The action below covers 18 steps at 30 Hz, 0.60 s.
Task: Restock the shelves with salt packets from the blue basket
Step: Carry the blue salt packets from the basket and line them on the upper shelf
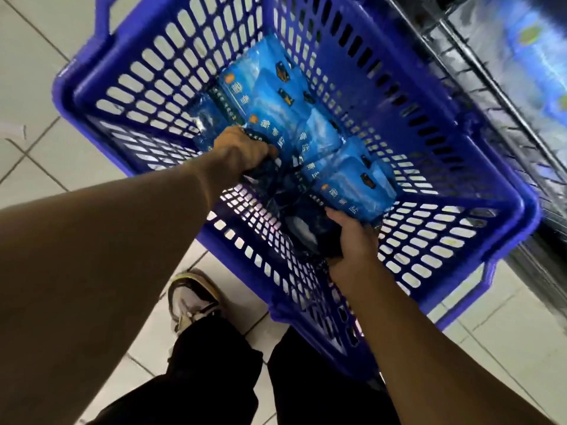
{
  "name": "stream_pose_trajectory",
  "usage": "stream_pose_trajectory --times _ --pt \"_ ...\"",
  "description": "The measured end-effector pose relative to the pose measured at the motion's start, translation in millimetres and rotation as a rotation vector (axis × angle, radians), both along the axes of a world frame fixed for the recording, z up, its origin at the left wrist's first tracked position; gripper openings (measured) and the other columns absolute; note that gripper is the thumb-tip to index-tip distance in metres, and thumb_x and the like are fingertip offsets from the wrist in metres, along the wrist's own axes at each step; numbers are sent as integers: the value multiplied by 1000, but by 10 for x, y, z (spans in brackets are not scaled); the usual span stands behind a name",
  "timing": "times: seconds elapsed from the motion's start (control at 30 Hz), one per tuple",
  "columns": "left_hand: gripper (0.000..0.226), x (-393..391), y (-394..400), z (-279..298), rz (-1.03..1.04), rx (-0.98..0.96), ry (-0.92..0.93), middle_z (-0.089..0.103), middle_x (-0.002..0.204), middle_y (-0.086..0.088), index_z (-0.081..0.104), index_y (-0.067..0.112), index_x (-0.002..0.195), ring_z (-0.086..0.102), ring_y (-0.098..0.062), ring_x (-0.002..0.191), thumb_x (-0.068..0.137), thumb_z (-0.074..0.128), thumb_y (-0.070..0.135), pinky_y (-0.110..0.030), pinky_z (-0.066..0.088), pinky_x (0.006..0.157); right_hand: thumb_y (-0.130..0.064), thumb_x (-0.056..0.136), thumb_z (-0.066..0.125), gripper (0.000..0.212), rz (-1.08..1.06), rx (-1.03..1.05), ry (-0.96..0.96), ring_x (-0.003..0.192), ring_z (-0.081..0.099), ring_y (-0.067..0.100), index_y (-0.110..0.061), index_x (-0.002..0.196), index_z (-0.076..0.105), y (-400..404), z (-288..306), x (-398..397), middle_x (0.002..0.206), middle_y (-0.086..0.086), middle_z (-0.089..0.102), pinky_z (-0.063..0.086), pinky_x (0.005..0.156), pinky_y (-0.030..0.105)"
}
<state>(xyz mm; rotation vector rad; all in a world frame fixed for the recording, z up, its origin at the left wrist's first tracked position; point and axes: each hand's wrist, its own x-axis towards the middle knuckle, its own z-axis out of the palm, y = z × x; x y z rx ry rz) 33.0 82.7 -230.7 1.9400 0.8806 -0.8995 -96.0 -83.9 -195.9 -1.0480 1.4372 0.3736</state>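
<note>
A blue plastic basket (pixel 478 167) with slotted walls stands on the tiled floor below me. Several light-blue salt packets (pixel 276 96) lie in a heap on its bottom. My left hand (pixel 242 151) is down inside the basket, its fingers curled round the near edge of a salt packet (pixel 260 130). My right hand (pixel 352 240) is also inside, gripping the near end of another salt packet (pixel 352 191); a dark shadowed bundle sits under its fingers. Both forearms reach in over the basket's near wall.
A metal wire shelf (pixel 478 72) runs along the right edge, with more blue packets (pixel 534 56) on it, blurred. White floor tiles (pixel 36 56) surround the basket. My shoe (pixel 193 299) and dark trouser legs (pixel 214 378) stand at its near side.
</note>
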Motion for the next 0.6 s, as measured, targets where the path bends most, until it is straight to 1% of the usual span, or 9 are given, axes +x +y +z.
stream_pose_trajectory --times 0.07,0.1,0.17,0.2,0.3,0.37,0.47,0.5,0.6 --pt "20 -70 75 274 72 -62 16 67 48 4 65 10 74 62 -11 37 76 85 15 -21 49 36 -11 88 72 50 33 133 -52 113 67 35 -21 135 60 -9 193 -20 128 10 68 55 96 53" --pt "18 -118 99 435 106 -106 12 70 52 1 64 12 72 62 -12 37 79 80 10 -23 50 35 -10 90 68 47 39 195 -68 115 67 35 -18 136 61 -14 319 -39 129 11 69 54 99 52" --pt "15 -239 141 812 188 -209 -2 75 65 -3 65 14 76 68 -15 47 83 74 5 -30 57 44 -11 92 65 43 44 302 -69 114 68 34 -15 135 62 -18 634 -78 126 11 71 59 90 45" --pt "14 -311 176 1006 231 -256 -2 74 64 -1 67 14 79 69 -14 49 85 73 3 -29 57 44 -11 91 65 44 48 349 -62 113 69 33 -15 135 62 -10 809 -95 125 11 72 60 84 42" --pt "12 -595 292 1684 376 -456 35 78 76 -3 72 10 97 73 -17 57 87 72 3 -31 58 49 -8 78 70 57 35 444 -68 103 73 32 -15 134 64 -3 1414 -178 122 12 73 62 73 41" --pt "21 -812 385 2183 442 -584 65 80 93 -9 73 10 108 76 -21 69 87 73 7 -33 61 57 -6 72 70 63 4 473 -121 100 74 31 -16 134 64 -4 1868 -247 123 12 72 62 70 44" --pt "40 -1120 498 2965 529 -734 28 77 108 -14 70 5 118 77 -23 83 79 74 8 -32 62 65 -3 70 69 70 -24 471 -234 108 72 30 -19 138 60 -25 2614 -358 130 12 69 62 84 45" --pt "47 -1209 529 3215 550 -764 15 76 111 -15 67 4 123 76 -24 87 76 73 7 -33 63 69 -1 70 68 70 -25 472 -259 107 72 30 -20 137 61 -33 2873 -388 129 12 69 62 84 44" --pt "64 -1411 628 3957 502 -800 -5 72 123 -16 59 8 134 72 -29 103 72 73 1 -41 62 85 -1 72 65 61 4 481 -321 96 75 30 -24 129 66 -68 3652 -452 121 10 73 64 71 45"
